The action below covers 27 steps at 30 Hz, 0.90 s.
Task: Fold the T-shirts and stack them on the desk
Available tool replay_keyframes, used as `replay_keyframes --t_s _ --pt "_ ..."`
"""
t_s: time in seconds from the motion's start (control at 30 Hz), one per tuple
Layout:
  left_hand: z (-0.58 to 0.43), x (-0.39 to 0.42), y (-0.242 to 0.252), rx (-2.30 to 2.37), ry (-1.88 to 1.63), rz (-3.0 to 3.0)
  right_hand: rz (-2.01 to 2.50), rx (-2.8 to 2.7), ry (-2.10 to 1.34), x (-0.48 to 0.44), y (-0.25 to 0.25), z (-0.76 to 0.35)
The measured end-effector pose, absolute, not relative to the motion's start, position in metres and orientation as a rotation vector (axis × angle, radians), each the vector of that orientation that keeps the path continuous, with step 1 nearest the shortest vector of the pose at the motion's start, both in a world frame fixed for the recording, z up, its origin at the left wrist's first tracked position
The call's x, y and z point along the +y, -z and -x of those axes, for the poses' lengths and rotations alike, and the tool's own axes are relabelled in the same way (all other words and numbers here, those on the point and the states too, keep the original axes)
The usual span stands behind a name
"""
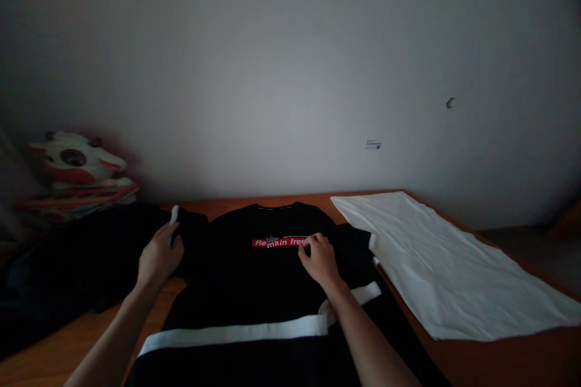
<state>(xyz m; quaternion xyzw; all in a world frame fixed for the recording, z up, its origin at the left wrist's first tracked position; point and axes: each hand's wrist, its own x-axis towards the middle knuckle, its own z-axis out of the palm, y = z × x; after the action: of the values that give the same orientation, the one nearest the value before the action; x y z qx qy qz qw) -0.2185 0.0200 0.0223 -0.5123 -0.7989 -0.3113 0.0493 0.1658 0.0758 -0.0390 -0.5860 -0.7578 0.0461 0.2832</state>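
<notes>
A black T-shirt (254,290) lies spread flat on the wooden table (521,357), with a red printed band (276,242) on the chest and a white stripe (236,334) across the body. My left hand (160,257) is closed on the shirt's left sleeve near its white cuff. My right hand (320,259) rests on the chest, fingers bent and pressed on the cloth at the right end of the red band.
A white cloth (449,260) lies flat on the right part of the table. A heap of dark clothes (68,266) sits at the left. A red and white plush toy (77,166) stands against the wall at the far left.
</notes>
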Motion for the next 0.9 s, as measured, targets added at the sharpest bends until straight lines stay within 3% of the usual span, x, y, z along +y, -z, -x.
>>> replay_keyframes --t_s 0.3,0.57,0.9 --pt "0.127 0.002 -0.034 -1.880 0.929 2.543 1.547 -2.013 -0.128 0.076 0.040 -0.167" --pt "0.134 -0.026 0.017 -1.879 0.666 2.407 1.424 -2.034 -0.097 0.072 0.039 -0.165" --pt "0.149 -0.033 0.002 -1.823 0.604 2.416 1.182 -2.192 -0.168 0.062 0.030 -0.155"
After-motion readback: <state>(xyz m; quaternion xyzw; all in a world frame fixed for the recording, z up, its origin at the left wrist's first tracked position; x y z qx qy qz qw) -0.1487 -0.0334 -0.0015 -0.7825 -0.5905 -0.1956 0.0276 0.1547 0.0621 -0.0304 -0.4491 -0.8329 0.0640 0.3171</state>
